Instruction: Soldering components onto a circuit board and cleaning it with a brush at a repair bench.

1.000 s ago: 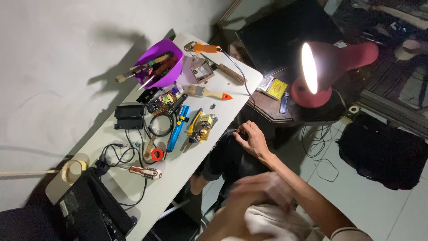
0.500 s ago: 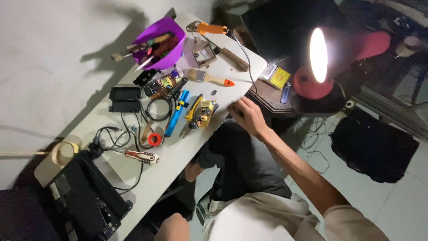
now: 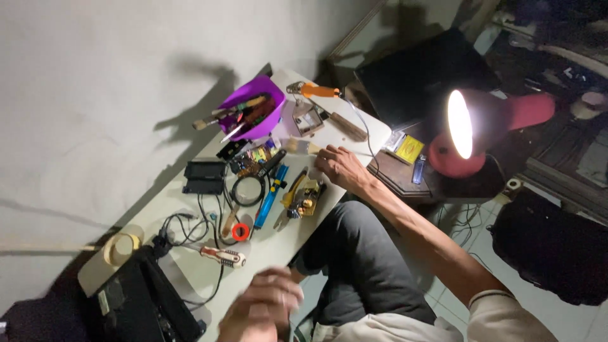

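My right hand [image 3: 342,168] lies on the white table [image 3: 190,209] near its far end, fingers spread. Its fingertips touch the handle of a small paintbrush [image 3: 299,146], which is mostly hidden under them. A yellow and brass part [image 3: 304,197] and a blue tool [image 3: 272,196] lie just to the hand's left. My left hand [image 3: 263,310] hovers blurred off the table's near edge, fingers loosely curled; nothing shows in it. A red-and-white-handled screwdriver [image 3: 221,255] is the nearest thing to it.
A purple bowl [image 3: 253,114] of tools, an orange-handled tool [image 3: 316,90], a circuit board [image 3: 253,158], a black box [image 3: 204,177], a red tape ring [image 3: 240,232] and cables crowd the table. A lit red lamp [image 3: 481,133] stands on a dark side table. A black bag [image 3: 557,253] sits on the floor.
My right hand has moved along the table edge to the paintbrush. My left hand dropped out of view, then came back in at the bottom edge. The view has shifted.
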